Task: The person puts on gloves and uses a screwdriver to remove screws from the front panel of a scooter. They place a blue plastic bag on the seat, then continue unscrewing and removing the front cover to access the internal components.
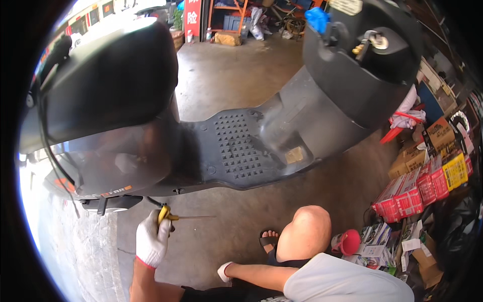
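Note:
My left hand (151, 240), in a white knit glove with a red cuff, is closed around a yellow-handled tool (164, 214). Its thin metal shaft points right, roughly crosswise to the handle; the exact kind is unclear. Just beyond the hand is the lower side of a dark grey scooter (201, 173), with a stand-like black part near the tool. Low in the view, my right hand (225, 272), also gloved in white, lies beside dark cloth. Its fingers are mostly hidden. The scooter's ridged footboard (239, 146) spans the middle, and a key hangs below its front panel (362, 50).
My bent knee (304, 231) and a sandalled foot (269, 239) are low centre. To the right stand red-and-white boxes (402, 196), a pink cup (347, 242) and brown cartons (407, 161). A shelf with orange posts (241, 25) is at the back.

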Available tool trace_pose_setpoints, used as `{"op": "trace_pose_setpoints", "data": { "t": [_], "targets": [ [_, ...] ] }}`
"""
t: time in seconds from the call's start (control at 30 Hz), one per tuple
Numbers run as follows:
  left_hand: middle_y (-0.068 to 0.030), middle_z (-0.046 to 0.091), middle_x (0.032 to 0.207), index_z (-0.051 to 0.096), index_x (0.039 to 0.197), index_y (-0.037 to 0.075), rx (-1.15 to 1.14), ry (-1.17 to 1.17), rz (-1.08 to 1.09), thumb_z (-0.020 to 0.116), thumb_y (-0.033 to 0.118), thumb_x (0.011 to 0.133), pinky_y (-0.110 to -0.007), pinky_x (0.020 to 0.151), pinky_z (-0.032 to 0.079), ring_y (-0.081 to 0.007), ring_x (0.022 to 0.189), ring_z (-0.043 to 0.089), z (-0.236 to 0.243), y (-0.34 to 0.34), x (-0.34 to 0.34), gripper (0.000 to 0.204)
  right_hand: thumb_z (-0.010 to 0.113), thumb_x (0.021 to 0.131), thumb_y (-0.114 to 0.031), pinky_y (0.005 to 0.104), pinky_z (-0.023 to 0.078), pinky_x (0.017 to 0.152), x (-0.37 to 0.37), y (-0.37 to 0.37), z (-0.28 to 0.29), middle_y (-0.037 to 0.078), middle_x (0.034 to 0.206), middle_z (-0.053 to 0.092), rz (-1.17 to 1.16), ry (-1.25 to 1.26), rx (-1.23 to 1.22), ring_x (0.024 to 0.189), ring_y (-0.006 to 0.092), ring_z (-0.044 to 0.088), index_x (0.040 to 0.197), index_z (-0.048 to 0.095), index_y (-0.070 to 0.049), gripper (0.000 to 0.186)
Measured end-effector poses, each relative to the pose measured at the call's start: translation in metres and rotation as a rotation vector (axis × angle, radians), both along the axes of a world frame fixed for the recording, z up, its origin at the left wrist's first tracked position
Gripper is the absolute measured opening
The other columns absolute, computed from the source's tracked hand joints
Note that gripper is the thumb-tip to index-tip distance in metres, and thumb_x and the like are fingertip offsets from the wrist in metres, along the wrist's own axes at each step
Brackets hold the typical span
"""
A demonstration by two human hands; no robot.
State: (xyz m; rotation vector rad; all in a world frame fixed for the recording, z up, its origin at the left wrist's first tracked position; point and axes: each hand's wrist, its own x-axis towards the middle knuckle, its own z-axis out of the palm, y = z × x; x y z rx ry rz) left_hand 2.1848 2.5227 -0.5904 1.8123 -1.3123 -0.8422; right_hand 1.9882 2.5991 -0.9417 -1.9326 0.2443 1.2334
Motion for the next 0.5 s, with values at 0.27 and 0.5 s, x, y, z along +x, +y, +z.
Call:
{"op": "trace_pose_setpoints", "data": {
  "t": [0.27,0.5],
  "targets": [
    [-0.0033,0.059,0.078,0.055,0.114,0.0,-0.296,0.353,0.166,0.045,0.032,0.107,-0.024,0.057,0.042,-0.0085,0.062,0.05,-0.008,-0.013,-0.023,0.034,0.055,0.085,-0.024,0.0421,0.055,0.063,0.021,-0.208,0.209,0.014,0.073,0.072,-0.639,-0.617,-0.26,0.065,0.0247,0.07,0.08,0.072,-0.004,0.027],
    [-0.0078,0.065,0.094,0.052,0.131,0.001,-0.351,0.45,0.103,0.051,0.036,0.105,-0.029,0.067,0.055,-0.0162,0.075,0.065,0.019,-0.034,-0.068,0.043,0.058,0.092,-0.007,0.037,0.06,0.076,-0.055,-0.278,0.401,0.011,0.09,0.067,-1.222,-1.053,1.0,0.076,0.0242,0.07,0.124,0.058,0.0,0.032]
  ]
}}
